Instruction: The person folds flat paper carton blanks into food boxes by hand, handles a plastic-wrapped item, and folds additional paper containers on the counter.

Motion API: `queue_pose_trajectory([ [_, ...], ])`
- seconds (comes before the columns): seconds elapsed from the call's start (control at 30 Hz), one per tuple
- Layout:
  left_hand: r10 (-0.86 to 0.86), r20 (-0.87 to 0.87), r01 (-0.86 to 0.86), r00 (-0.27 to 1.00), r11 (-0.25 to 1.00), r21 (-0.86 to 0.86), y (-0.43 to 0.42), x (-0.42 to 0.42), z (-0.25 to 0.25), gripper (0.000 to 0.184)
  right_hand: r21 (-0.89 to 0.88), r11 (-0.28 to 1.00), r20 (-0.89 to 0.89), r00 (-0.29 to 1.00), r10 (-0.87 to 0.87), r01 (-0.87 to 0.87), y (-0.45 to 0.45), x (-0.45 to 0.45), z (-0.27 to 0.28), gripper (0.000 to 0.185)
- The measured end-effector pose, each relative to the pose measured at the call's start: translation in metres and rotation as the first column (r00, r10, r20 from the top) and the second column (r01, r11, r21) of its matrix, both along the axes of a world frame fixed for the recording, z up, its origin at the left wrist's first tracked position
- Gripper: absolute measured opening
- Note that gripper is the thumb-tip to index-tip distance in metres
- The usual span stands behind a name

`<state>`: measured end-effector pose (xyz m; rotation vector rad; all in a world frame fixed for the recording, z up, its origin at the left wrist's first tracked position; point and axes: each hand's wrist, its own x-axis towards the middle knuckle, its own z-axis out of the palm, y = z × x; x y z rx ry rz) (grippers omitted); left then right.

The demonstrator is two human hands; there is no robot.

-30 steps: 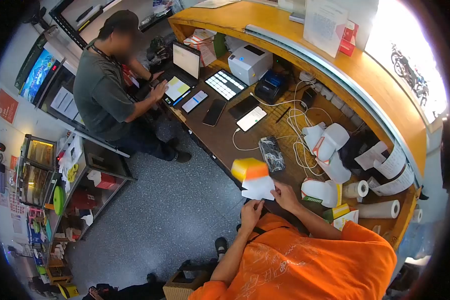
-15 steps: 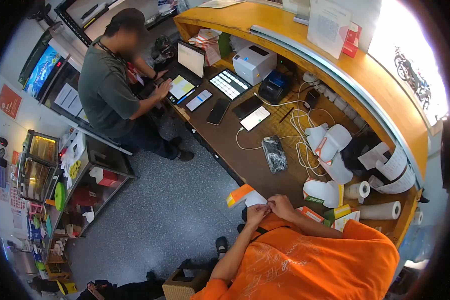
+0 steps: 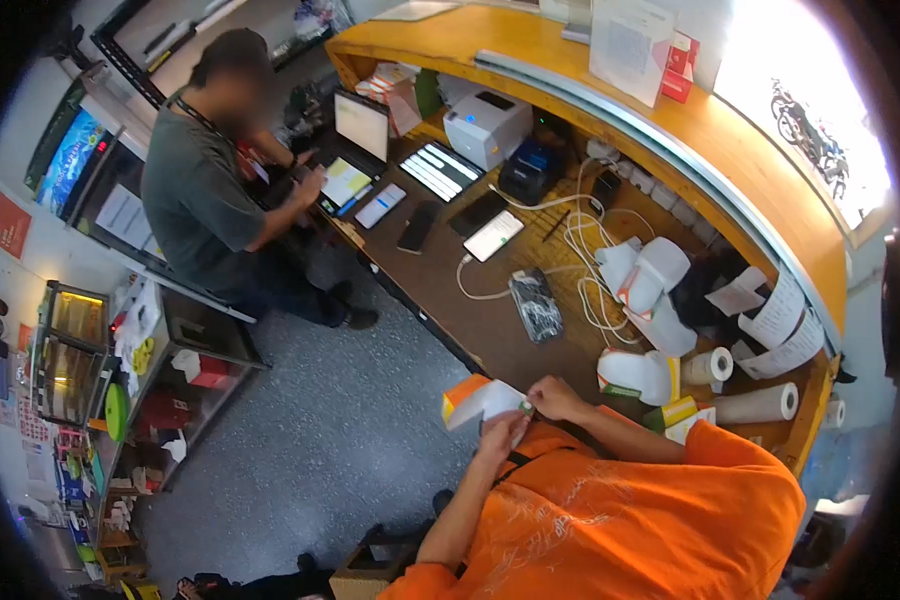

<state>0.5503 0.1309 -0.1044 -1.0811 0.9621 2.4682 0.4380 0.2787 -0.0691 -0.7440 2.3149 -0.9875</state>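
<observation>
An orange, yellow and white cardboard carton (image 3: 467, 405), bent and partly folded, is in front of my orange shirt, just off the desk edge. My left hand (image 3: 504, 433) is closed on its near end from below. Fingers of my right hand (image 3: 558, 400) pinch together at the carton's right end, by a small green patch; they partly hide that edge. To the right of my hands, a white folded carton (image 3: 635, 377) with a green print sits on the desk. Beyond it lie more white and orange cartons (image 3: 654, 275).
On the brown desk (image 3: 425, 275) are a plastic-wrapped black item (image 3: 536, 305), a lit phone (image 3: 493, 236), tangled white cables (image 3: 585, 250), a label printer (image 3: 487, 128) and paper rolls (image 3: 760, 403). A co-worker (image 3: 210, 190) stands at the laptop (image 3: 361, 127). Shelving (image 3: 205, 400) stands left.
The carton shows more of its white inside and has tilted up. My hands have moved a little apart. The co-worker's hand has lifted off the desk, and the whole view has shifted slightly.
</observation>
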Motion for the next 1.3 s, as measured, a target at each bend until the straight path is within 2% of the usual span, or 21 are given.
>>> queue_pose_trajectory([
  [0.03, -0.007, 0.021, 0.007, 1.000, 1.000, -0.024, 0.000, 0.001, 0.003, 0.020, -0.060, 0.997, -0.079, 0.996, 0.034, -0.039, 0.000, -0.003, -0.004, 0.024],
  [0.07, 0.027, -0.060, -0.023, 0.998, 0.998, 0.055, -0.003, 0.010, -0.011, 0.020, 0.015, 0.997, -0.034, 0.996, 0.079, -0.078, -0.001, -0.010, -0.002, 0.021],
  [0.1, 0.051, -0.135, -0.022, 0.989, 0.977, 0.213, -0.007, 0.015, -0.020, 0.019, 0.090, 0.988, 0.034, 0.992, 0.121, -0.124, -0.005, -0.012, -0.002, 0.019],
  [0.13, 0.084, -0.169, -0.042, 0.982, 0.971, 0.236, -0.007, 0.013, -0.016, 0.017, 0.041, 0.989, 0.057, 0.988, 0.142, -0.144, -0.006, -0.014, 0.023, 0.020],
  [0.17, 0.116, -0.154, -0.070, 0.981, 0.958, 0.277, -0.006, 0.011, -0.002, 0.016, 0.029, 0.999, 0.170, 0.985, 0.030, -0.035, -0.008, -0.011, 0.031, 0.022],
  [0.2, 0.138, -0.161, -0.090, 0.977, 0.957, 0.274, -0.006, 0.012, -0.001, 0.017, 0.050, 0.998, 0.187, 0.982, 0.038, -0.048, -0.006, -0.011, 0.039, 0.022],
  [0.27, 0.210, -0.111, -0.176, 0.971, 0.951, 0.255, -0.005, 0.010, 0.028, 0.018, 0.034, 0.999, 0.450, 0.892, -0.045, 0.033, -0.013, -0.015, 0.048, 0.025],
  [0.33, 0.240, -0.107, -0.207, 0.965, 0.945, 0.252, -0.006, 0.013, 0.025, 0.021, 0.027, 1.000, 0.451, 0.893, -0.020, 0.009, -0.016, -0.013, 0.043, 0.025],
  [0.4, 0.263, -0.111, -0.229, 0.958, 0.942, 0.245, -0.008, 0.011, 0.033, 0.023, -0.124, 0.984, 0.446, 0.893, -0.061, 0.129, -0.021, -0.012, 0.048, 0.022],
  [0.43, 0.283, -0.133, -0.257, 0.950, 0.949, 0.184, -0.007, 0.010, 0.038, 0.024, -0.125, 0.985, 0.446, 0.894, -0.050, 0.118, -0.024, -0.013, 0.052, 0.022],
  [0.47, 0.299, -0.157, -0.281, 0.941, 0.952, 0.124, -0.008, 0.008, 0.046, 0.026, -0.115, 0.989, 0.413, 0.910, -0.032, 0.087, -0.028, -0.014, 0.062, 0.020],
  [0.53, 0.340, -0.154, -0.325, 0.928, 0.939, 0.115, -0.010, 0.006, 0.053, 0.026, -0.103, 0.993, 0.378, 0.926, -0.013, 0.056, -0.034, -0.014, 0.077, 0.017],
  [0.6, 0.381, -0.151, -0.368, 0.912, 0.924, 0.106, -0.014, 0.005, 0.060, 0.027, -0.193, 0.980, 0.050, 0.997, 0.059, -0.048, -0.039, -0.010, 0.085, 0.016],
  [0.7, 0.445, -0.201, -0.410, 0.873, 0.891, 0.195, -0.019, 0.007, 0.063, 0.026, -0.268, 0.963, 0.101, 0.994, 0.033, -0.005, -0.047, -0.005, 0.093, 0.015],
  [0.93, 0.414, -0.262, -0.413, 0.872, 0.909, 0.062, -0.021, 0.015, 0.065, 0.022, -0.280, 0.958, 0.124, 0.986, 0.108, -0.069, -0.045, -0.002, 0.114, 0.013],
  [1.03, 0.366, -0.319, -0.393, 0.874, 0.919, -0.024, -0.021, 0.014, 0.068, 0.020, -0.281, 0.952, 0.045, 0.989, 0.141, -0.123, -0.043, -0.002, 0.118, 0.013],
  [1.1, 0.334, -0.365, -0.380, 0.869, 0.923, -0.060, -0.020, 0.014, 0.067, 0.018, -0.286, 0.931, -0.084, 0.974, 0.209, -0.224, -0.042, -0.001, 0.118, 0.011],
  [1.17, 0.308, -0.435, -0.406, 0.846, 0.901, -0.151, -0.019, 0.014, 0.067, 0.018, -0.290, 0.926, -0.089, 0.970, 0.227, -0.244, -0.044, -0.002, 0.123, 0.011],
  [1.3, 0.311, -0.468, -0.438, 0.827, 0.878, -0.191, -0.022, 0.015, 0.071, 0.018, -0.318, 0.916, -0.099, 0.969, 0.225, -0.245, -0.048, 0.002, 0.124, 0.011],
])
